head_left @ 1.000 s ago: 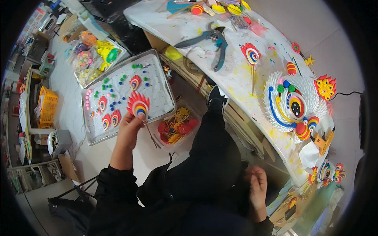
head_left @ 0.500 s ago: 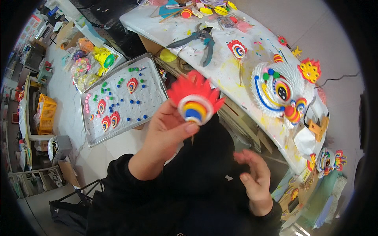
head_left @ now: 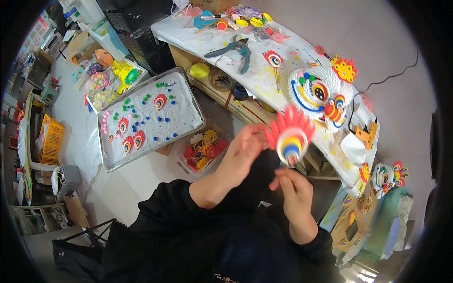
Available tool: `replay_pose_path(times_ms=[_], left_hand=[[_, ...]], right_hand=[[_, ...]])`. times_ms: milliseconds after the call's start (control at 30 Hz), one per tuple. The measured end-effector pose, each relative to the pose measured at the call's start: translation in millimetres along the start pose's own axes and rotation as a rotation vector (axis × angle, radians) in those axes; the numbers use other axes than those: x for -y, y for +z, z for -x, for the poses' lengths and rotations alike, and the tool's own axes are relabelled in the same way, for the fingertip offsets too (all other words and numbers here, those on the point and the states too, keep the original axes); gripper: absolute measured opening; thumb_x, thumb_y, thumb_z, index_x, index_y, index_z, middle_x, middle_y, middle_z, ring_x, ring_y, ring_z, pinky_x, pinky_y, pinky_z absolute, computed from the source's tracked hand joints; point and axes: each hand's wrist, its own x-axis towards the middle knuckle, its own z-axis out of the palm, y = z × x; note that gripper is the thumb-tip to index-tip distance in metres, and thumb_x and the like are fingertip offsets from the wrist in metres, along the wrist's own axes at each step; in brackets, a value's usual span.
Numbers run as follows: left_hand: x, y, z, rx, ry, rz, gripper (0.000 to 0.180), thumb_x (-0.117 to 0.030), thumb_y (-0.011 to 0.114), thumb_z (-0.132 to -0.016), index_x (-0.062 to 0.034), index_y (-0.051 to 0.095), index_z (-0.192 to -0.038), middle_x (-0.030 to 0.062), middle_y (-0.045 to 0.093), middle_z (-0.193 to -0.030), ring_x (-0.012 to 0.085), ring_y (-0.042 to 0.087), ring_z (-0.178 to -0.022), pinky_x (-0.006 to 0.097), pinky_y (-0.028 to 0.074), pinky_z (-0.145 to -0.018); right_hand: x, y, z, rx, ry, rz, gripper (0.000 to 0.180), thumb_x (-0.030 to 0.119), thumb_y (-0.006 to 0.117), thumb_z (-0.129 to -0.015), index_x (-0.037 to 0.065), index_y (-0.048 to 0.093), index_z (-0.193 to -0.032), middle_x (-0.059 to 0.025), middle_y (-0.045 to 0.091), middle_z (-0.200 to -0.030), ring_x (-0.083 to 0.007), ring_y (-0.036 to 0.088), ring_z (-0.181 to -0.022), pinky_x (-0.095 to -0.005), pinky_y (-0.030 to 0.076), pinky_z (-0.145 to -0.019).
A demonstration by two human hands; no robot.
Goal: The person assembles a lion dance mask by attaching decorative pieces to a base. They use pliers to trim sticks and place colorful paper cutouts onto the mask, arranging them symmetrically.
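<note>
A flame-edged eye ornament (head_left: 302,131), red petals behind white, yellow and blue rings, is up in front of me, slightly blurred. Just under it my right hand (head_left: 296,200) pinches, thumb against finger, at its thin stick, which is mostly hidden. Beside the petals' left edge is my left hand (head_left: 238,158), its fingers stretched out and loosely apart. Whether those fingertips touch the petals I cannot tell. A similar eye ornament on sticks (head_left: 273,60) lies on the white worktable (head_left: 188,30), near a white lion-head piece (head_left: 306,101) with coloured trim.
Left of me stands a lined metal tray (head_left: 155,129) with small coloured balls and several eye pieces. A clear tub of cut-out pieces (head_left: 205,148) is below it. Pliers-like cutters (head_left: 238,49) lie on the table. A yellow basket (head_left: 51,141) stands far left; a black cable (head_left: 391,80) runs right.
The eye ornament has moved right and down, from my left hand's grip to my right hand's pinch. My left hand has followed rightward with its fingers loosened. The view has shifted.
</note>
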Motion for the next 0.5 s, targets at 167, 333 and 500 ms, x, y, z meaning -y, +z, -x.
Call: replay_pose_path(times_ms=[167, 333, 500], left_hand=[[85, -160, -23, -0.156, -0.665, -1.269, 0.041, -0.035, 0.054, -0.086, -0.0026, 0.052, -0.110, 0.0185, 0.059, -0.102, 0.0313, 0.055, -0.100, 0.036, 0.043, -0.084], [177, -273, -40, 0.244, -0.665, -1.992, 0.053, -0.041, 0.054, -0.081, -0.0063, 0.047, -0.121, 0.0123, 0.046, -0.128, 0.0287, 0.036, -0.124, 0.042, 0.024, -0.103], [237, -341, -57, 0.271, -0.539, -2.121, 0.058, -0.048, 0.052, -0.080, -0.0054, 0.051, -0.120, 0.0103, 0.047, -0.127, 0.0250, 0.029, -0.128, 0.041, 0.009, -0.109]], right_hand=[[-41, -30, 3, -0.056, 0.098, 0.385, 0.013, 0.002, 0.051, -0.085, -0.002, 0.062, -0.080, -0.0115, 0.063, -0.072, -0.0190, 0.061, -0.067, -0.0272, 0.047, -0.064], [-79, -34, -14, 0.103, 0.294, 0.471, 0.011, 0.002, 0.055, -0.081, 0.003, 0.065, -0.076, -0.0106, 0.063, -0.073, -0.0207, 0.061, -0.066, -0.0294, 0.048, -0.062], [-100, -44, -44, 0.268, 0.321, 0.392, 0.010, -0.001, 0.058, -0.075, 0.004, 0.066, -0.076, -0.0094, 0.063, -0.068, -0.0207, 0.062, -0.060, -0.0296, 0.048, -0.055]])
